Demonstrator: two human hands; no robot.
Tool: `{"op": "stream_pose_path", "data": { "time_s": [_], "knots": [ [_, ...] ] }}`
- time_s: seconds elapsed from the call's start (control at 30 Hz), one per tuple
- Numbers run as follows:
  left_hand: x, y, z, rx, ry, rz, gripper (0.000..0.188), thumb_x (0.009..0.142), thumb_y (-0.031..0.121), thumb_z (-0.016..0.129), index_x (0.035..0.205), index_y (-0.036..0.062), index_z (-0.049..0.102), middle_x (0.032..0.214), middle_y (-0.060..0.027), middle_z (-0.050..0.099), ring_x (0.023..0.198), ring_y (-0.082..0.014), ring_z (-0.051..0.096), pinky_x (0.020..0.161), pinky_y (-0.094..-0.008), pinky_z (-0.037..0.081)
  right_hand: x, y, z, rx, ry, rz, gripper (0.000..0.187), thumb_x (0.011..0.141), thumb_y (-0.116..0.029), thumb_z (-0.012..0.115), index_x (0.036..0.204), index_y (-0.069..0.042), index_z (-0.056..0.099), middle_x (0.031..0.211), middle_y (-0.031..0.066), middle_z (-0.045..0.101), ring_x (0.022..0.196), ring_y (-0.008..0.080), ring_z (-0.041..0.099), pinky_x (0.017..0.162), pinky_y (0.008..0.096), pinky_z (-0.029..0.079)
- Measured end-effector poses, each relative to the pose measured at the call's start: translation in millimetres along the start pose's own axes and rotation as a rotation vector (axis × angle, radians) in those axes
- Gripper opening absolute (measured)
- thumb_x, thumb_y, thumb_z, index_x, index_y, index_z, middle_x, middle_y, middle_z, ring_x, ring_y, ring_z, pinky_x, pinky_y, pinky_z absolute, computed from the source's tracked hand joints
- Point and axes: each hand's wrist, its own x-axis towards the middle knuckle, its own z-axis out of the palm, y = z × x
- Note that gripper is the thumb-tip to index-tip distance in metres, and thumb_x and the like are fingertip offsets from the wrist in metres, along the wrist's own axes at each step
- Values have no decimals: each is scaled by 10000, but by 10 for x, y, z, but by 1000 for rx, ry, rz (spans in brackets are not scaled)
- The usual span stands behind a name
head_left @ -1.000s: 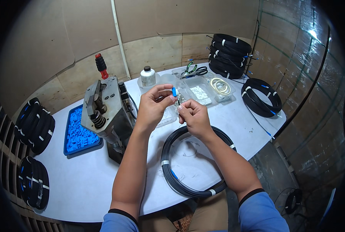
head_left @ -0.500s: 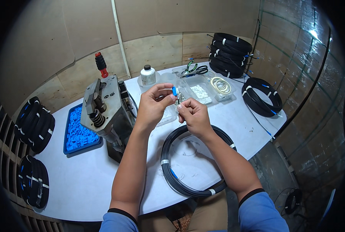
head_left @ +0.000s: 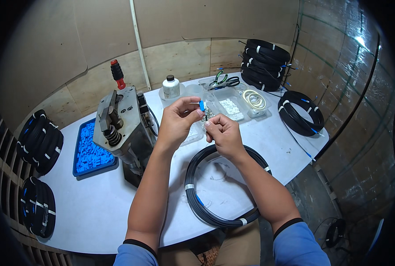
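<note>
My left hand [head_left: 178, 122] pinches a small blue connector piece [head_left: 202, 105] between thumb and fingers, holding it upright above the table. Just below and to its right, my right hand [head_left: 225, 134] is closed in a pinch on a thin dark cable end [head_left: 205, 118], which meets the underside of the blue piece. Fingertips hide how far the cable goes in. Under my right forearm lies a coil of black cable [head_left: 189, 170], tied with white bands and with a blue piece on its near left side.
A metal press [head_left: 122, 115] stands left of my hands, beside a blue tray [head_left: 75, 166] of blue pieces. Behind are a white bottle [head_left: 171, 88], clear boxes with small white parts [head_left: 229, 107], and scissors [head_left: 230, 82]. Stacked black coils [head_left: 264, 66] and another coil [head_left: 290, 119] sit right.
</note>
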Motion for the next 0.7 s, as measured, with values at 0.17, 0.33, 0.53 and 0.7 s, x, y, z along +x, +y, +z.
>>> {"op": "stream_pose_path", "data": {
  "time_s": [0.17,0.33,0.53,0.7],
  "knots": [
    [-6,-3,5,17,1,2,308,837,7,666,1134,-8,585,948,-84,652,850,-127,614,796,-273,519,-5,7,-5,1,-4,2,134,922,-136,593,857,-24,560,640,1,577,548,32,519,506,179,400],
    [0,-9,-2,2,2,-16,304,836,11,668,1129,-4,587,955,-81,649,849,-127,615,797,-270,521,-8,-2,-7,7,-5,-2,129,918,-131,597,859,-22,562,645,-4,575,556,36,531,511,181,413],
    [-10,-8,1,-13,3,-20,304,834,6,669,1126,-3,587,960,-83,648,851,-128,616,801,-272,522,-8,10,-14,-1,-8,9,125,917,-128,598,859,-23,562,648,-7,573,558,39,536,512,183,420],
    [-6,3,-9,-28,-7,-25,316,835,5,668,1138,-3,578,964,-90,656,853,-130,618,807,-277,520,-6,-18,-1,-2,-5,11,122,916,-125,598,859,-23,563,652,-7,574,559,39,535,512,184,422]
  ]
}}
